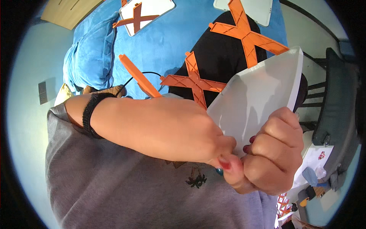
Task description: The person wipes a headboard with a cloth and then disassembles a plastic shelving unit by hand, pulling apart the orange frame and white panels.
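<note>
A white panel (pixel 259 91) with a raised rim slants up in front of my body, and orange X-shaped crosspieces stand along its far and left sides. One orange crosspiece (pixel 248 36) rises at its far edge, and another crosspiece (pixel 195 79) meets its left edge. My left hand (pixel 209 137) reaches across from the left, its fingers closed at the panel's near corner. Beside it, my right hand (pixel 272 152) is curled tightly on the near right end of the same panel. The two hands touch; the exact grip between them is hidden.
An orange bar (pixel 140 76) sticks up behind my left wrist. Farther off, another white panel (pixel 148 15) with an orange cross lies on the blue blanket (pixel 152 45). A blue cushion (pixel 91 53) sits at left; a dark chair (pixel 335 99) stands at right.
</note>
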`<state>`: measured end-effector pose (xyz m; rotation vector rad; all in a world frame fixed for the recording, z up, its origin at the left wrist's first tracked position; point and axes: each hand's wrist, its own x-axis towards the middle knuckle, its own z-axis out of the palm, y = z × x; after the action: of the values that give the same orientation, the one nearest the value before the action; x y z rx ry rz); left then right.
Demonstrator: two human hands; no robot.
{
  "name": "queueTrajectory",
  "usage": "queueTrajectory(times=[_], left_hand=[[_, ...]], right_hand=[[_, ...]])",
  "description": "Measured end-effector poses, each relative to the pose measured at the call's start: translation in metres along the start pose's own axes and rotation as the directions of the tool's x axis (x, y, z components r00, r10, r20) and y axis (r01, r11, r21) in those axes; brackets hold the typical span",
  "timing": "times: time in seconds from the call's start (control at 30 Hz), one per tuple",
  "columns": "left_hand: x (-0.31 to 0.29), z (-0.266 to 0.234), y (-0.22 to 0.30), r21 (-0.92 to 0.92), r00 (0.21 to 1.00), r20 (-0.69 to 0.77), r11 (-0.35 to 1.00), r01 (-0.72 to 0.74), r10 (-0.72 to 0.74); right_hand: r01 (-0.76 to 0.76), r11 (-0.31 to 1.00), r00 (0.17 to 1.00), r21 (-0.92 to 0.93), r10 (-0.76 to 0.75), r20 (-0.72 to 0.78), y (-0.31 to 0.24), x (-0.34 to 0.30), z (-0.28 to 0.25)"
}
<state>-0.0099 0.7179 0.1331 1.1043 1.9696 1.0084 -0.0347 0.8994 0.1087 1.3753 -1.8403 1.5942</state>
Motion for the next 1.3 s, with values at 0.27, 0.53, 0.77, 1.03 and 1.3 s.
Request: queueTrajectory(times=[0.27,0.53,0.77,1.03,1.3], left_hand=[[-0.002,0.013,-0.010,-0.048,0.999,0.037,0.998,-0.039,0.040],[-0.047,-0.030,-0.023,-0.428,0.785,-0.375,0.843,0.326,-0.494],[-0.065,-0.043,-0.048,-0.478,0.668,-0.613,0.871,0.112,-0.422],[-0.054,-0.048,-0.066,-0.571,0.627,-0.653,0.820,-0.039,-0.425],[-0.031,-0.045,-0.055,-0.806,0.725,-0.520,0.541,-0.242,-0.452]], right_hand=[[0.035,0.999,0.995,-0.035,-0.032,0.097,-0.002,-0.022,-0.007],[-0.477,0.859,0.839,-0.187,0.382,-0.387,-0.010,-0.038,-0.056],[-0.458,0.872,0.873,-0.171,0.405,-0.272,0.021,-0.033,-0.073],[-0.570,0.822,0.717,-0.002,0.496,-0.490,0.038,-0.057,-0.087],[-0.477,0.876,0.763,0.068,0.451,-0.463,0.045,-0.051,-0.080]])
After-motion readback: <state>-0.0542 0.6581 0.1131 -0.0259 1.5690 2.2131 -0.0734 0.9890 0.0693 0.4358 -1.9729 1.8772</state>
